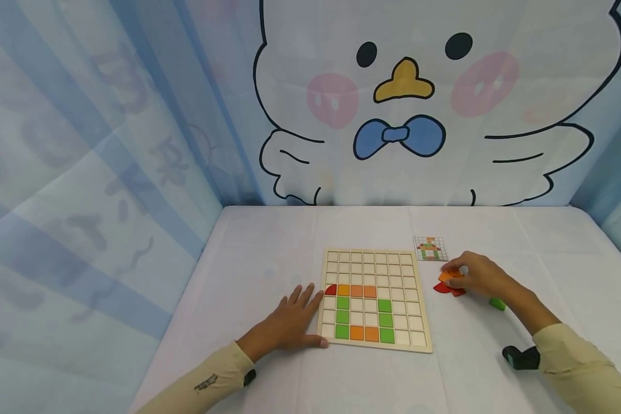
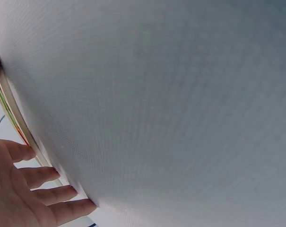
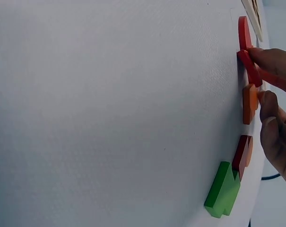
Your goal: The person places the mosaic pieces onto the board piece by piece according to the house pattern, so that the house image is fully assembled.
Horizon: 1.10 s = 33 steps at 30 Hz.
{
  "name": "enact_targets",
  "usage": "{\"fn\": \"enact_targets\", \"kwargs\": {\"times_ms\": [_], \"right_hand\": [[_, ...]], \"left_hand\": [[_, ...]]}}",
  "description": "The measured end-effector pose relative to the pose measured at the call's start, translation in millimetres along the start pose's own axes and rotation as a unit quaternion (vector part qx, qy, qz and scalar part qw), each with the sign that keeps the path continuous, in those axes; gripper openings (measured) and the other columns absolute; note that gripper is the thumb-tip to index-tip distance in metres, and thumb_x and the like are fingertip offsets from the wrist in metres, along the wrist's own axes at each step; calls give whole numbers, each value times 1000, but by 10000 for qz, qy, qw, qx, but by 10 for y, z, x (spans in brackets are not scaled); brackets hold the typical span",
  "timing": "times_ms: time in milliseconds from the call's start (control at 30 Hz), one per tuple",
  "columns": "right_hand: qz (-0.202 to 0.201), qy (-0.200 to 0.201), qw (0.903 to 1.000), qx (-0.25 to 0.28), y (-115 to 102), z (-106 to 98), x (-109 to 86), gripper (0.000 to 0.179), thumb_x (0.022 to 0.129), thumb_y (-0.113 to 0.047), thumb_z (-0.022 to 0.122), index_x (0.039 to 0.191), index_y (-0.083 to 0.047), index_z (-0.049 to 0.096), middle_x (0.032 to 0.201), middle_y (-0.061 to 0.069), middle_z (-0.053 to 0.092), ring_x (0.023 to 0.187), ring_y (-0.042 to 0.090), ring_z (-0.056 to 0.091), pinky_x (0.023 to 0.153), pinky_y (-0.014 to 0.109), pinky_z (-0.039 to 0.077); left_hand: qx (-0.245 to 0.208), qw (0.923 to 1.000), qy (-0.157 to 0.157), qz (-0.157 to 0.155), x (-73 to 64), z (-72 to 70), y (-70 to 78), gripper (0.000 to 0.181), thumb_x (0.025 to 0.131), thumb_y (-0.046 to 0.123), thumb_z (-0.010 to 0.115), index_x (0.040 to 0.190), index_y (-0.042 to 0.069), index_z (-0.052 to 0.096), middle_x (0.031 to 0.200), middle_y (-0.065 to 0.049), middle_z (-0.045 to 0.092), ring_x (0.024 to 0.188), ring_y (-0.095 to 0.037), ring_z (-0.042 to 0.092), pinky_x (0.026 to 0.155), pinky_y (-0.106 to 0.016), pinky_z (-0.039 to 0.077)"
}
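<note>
My left hand [image 1: 290,323] lies spread at the left edge of a wooden grid board [image 1: 411,339], thumb by its lower left corner and fingertips along the side. In the left wrist view, straight fingers [image 2: 50,196] touch the board's edge. Green, orange and red tiles fill some squares, including a red curved tile [image 1: 331,290] at the left border. Right of the board, my right hand [image 1: 478,276] pinches an orange tile [image 1: 447,276] over a small pile. A red curved tile [image 3: 245,33] and another red tile [image 3: 249,68] are by its thumb.
A small pattern card [image 1: 431,248] lies beyond the board's upper right corner. Green blocks [image 3: 223,191] lie near my right wrist, with a dark red tile [image 3: 241,153] beside them. A curtain [image 1: 98,230] hangs along the left side of the white-covered table [image 1: 259,247].
</note>
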State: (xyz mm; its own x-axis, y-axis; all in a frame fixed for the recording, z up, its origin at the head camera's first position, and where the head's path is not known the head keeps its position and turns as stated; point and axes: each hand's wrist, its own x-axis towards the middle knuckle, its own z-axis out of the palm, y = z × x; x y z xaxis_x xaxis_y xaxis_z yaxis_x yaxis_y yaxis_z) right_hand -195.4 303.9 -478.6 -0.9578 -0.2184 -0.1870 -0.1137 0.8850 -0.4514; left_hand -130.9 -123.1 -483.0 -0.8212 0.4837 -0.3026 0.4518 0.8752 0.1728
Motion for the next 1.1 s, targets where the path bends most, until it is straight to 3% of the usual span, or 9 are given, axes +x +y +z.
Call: {"fn": "enact_targets", "kwargs": {"times_ms": [367, 700, 1100], "right_hand": [[-78, -76, 9998, 185, -70, 22, 27, 31, 83, -15, 75, 111, -4, 70, 104, 16, 60, 93, 30, 51, 79, 41, 50], [-48, -72, 9990, 427, -66, 62, 49, 28, 84, -11, 75, 110, -7, 65, 103, 13, 63, 89, 23, 52, 69, 27, 47], [-182, 2, 9982, 574, -68, 26, 12, 28, 88, -15, 71, 113, -4, 66, 89, 7, 63, 74, 18, 52, 58, 27, 45]], "left_hand": [[118, 9999, 52, 40, 4, 23, -7, 106, 77, 77, 58, 157, 18, 21, 163, -13, 20, 148, -41, 22, 110, -59, 34], [114, 9999, 21, 54, 4, 20, -8, 106, 77, 77, 58, 157, 17, 21, 163, -13, 20, 148, -41, 22, 110, -59, 35], [187, 9998, 78, 64, 16, 39, -16, 106, 77, 77, 58, 157, 17, 22, 163, -14, 21, 148, -41, 24, 109, -59, 36]]}}
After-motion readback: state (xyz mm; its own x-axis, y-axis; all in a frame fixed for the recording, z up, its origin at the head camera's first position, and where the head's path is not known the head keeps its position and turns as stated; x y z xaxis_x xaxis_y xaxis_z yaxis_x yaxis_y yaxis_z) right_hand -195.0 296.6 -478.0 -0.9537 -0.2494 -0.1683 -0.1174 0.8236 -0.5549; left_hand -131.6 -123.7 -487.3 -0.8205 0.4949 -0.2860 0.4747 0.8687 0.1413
